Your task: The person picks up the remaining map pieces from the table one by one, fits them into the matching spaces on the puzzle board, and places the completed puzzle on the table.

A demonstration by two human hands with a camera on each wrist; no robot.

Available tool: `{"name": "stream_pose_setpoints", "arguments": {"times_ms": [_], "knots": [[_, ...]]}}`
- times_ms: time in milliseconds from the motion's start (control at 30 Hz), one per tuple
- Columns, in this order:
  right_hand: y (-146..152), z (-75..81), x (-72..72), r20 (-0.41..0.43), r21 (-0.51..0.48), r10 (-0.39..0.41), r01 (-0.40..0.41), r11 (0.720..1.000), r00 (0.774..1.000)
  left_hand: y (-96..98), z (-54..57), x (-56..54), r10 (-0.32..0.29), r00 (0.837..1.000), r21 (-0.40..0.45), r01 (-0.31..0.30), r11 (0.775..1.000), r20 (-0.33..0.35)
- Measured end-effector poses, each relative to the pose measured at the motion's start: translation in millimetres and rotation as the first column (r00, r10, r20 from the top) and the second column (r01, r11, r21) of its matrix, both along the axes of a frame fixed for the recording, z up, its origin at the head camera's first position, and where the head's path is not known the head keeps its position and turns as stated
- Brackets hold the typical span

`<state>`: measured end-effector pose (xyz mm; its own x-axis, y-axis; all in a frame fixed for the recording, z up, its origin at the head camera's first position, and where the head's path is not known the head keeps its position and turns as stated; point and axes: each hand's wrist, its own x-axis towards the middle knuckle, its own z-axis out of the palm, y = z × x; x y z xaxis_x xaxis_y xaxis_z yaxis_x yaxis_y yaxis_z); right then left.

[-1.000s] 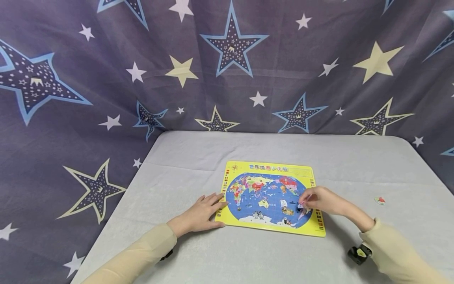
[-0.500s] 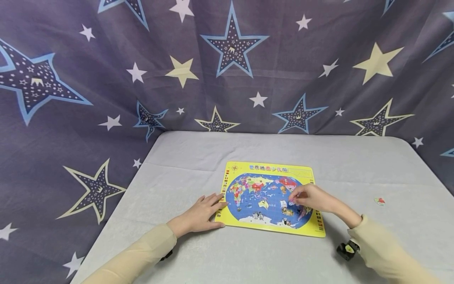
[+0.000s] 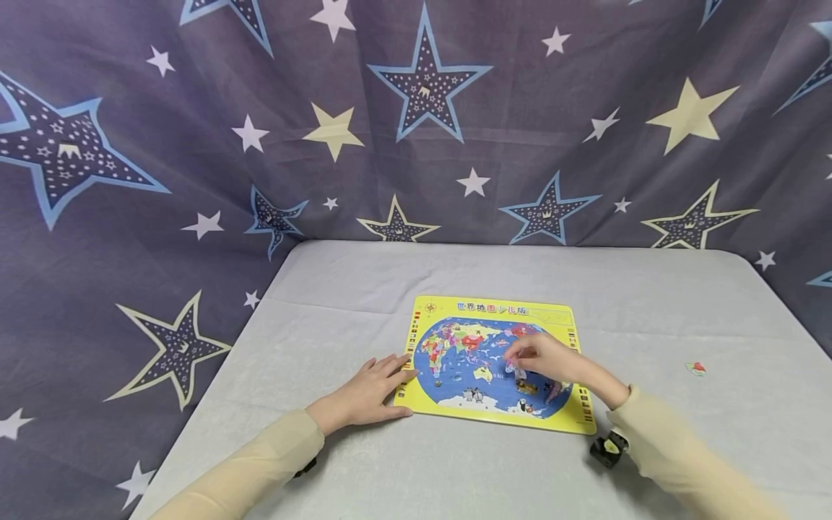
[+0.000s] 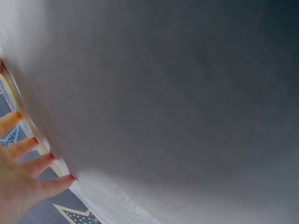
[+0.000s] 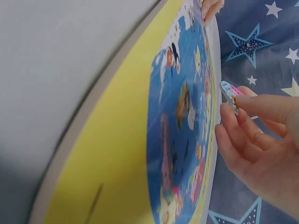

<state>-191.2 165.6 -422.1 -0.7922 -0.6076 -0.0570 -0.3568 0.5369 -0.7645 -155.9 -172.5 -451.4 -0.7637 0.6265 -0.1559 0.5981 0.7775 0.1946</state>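
A yellow-bordered world map puzzle board [image 3: 581, 423] lies on the grey cloth. My left hand [image 3: 365, 391] rests with spread, straight fingers at its left edge; in the left wrist view the fingertips show along the rim. Between thumb and fingers, my right hand [image 3: 552, 357] pinches a small map puzzle piece [image 5: 229, 93], pale blue with pink. It is held over the right half of the board, right of the yellow Australia picture [image 3: 483, 373]. The right wrist view shows the piece above the blue map, apart from the surface.
A small loose piece [image 3: 695, 369], red and green on white, lies on the grey tablecloth [image 3: 650, 303] to the right of the board. Behind the table hangs a dark curtain [image 3: 442, 188] printed with stars. A black wrist camera [image 3: 608, 449] hangs below the right sleeve.
My right hand has moved left across the board, carrying the puzzle piece from near the right edge toward the middle. My left hand and the loose piece have stayed put.
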Motion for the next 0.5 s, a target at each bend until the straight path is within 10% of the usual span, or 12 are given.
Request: {"name": "stream_pose_setpoints", "arguments": {"times_ms": [500], "knots": [[-29, -1.2, -6.5, -0.044, -0.024, 0.048, -0.049, 0.999, 0.998, -0.4, -0.4, 0.5, -0.006, 1.0, 0.016, 0.007, 1.0, -0.014]]}}
